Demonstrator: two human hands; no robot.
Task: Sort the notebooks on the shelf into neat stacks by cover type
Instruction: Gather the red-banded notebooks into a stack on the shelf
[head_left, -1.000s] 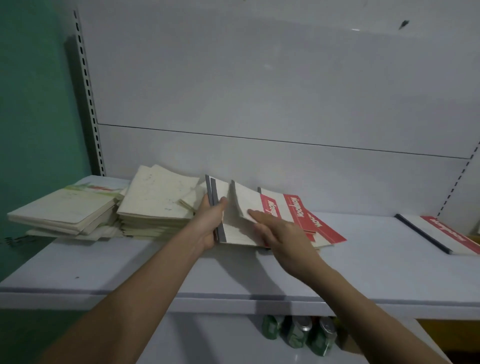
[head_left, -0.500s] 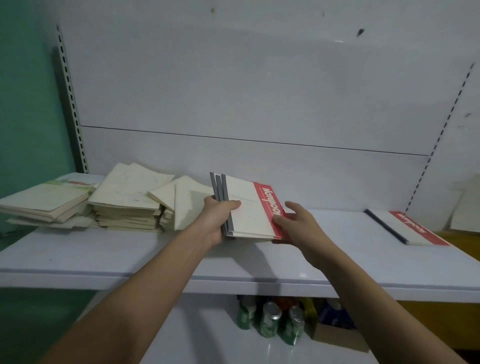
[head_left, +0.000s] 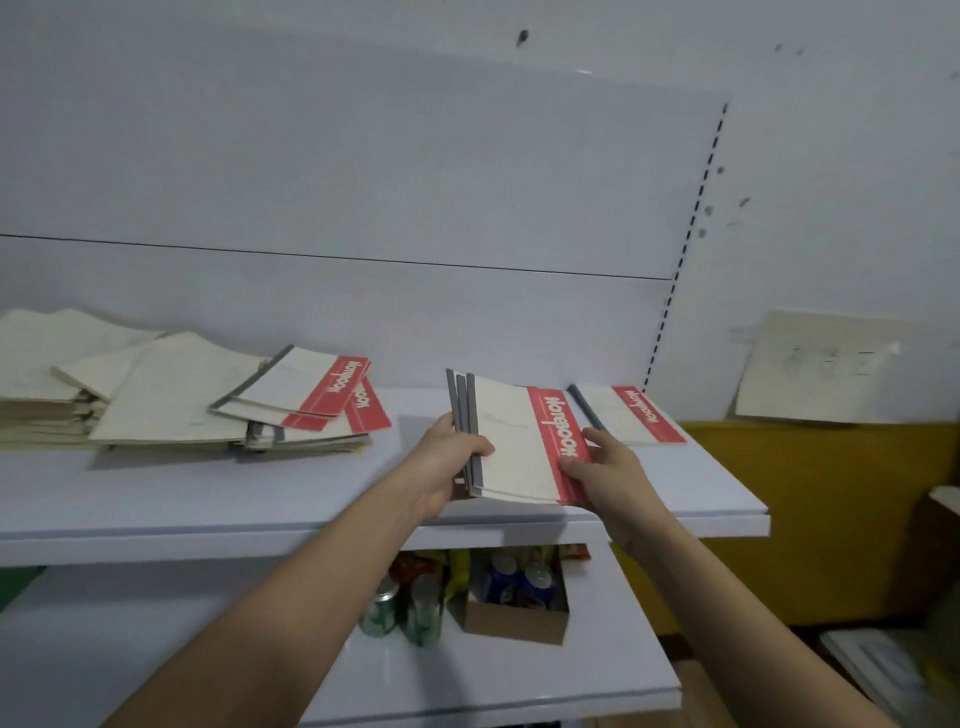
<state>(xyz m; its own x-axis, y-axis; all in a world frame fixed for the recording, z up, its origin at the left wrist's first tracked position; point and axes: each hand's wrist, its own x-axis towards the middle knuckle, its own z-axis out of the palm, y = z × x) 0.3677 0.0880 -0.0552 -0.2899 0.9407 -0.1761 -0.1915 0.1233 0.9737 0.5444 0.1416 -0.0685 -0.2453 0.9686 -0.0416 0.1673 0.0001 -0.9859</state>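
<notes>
I hold a small bundle of red-banded notebooks (head_left: 511, 441) with grey spines just above the white shelf (head_left: 208, 499). My left hand (head_left: 447, 462) grips the spine side, thumb on top. My right hand (head_left: 602, 467) grips the red edge. One more red-banded notebook (head_left: 628, 413) lies flat on the shelf just behind and right of the bundle. Further left, two red-banded notebooks (head_left: 306, 389) lie askew on a pile next to stacks of plain cream notebooks (head_left: 171, 395).
The shelf ends at the right near a yellow wall (head_left: 810, 519), where a cream sheet (head_left: 815, 369) leans. On the lower shelf (head_left: 260, 649) stand drink cans (head_left: 402, 608) and a cardboard box (head_left: 514, 608) of bottles.
Both hands have carried the bundle of red-banded notebooks to the right, away from the left piles and close to the lone notebook on the right. The camera view has swung right too.
</notes>
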